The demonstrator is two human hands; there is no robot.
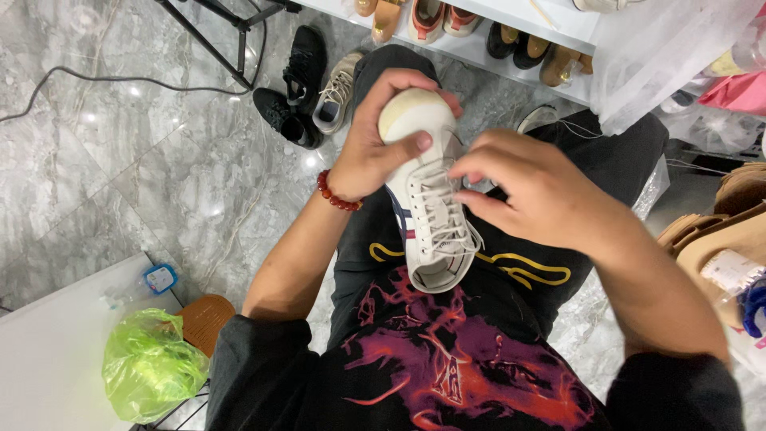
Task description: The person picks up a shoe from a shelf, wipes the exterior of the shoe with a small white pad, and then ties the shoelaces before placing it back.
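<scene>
A white lace-up sneaker [427, 215] lies on my lap, toe pointing away from me. My left hand [375, 140], with a red bead bracelet on the wrist, is wrapped around the sneaker's toe cap. My right hand [531, 187] hovers over the laces with its fingertips on them near the middle of the shoe. The shoe's opening faces my black printed shirt.
Black and grey shoes [307, 84] lie on the marble floor ahead. A white shelf [558, 32] holds several more pairs. A green plastic bag [148, 367] sits on a low stand at the left. Cardboard pieces [722, 239] and a clear bag [662, 56] are on the right.
</scene>
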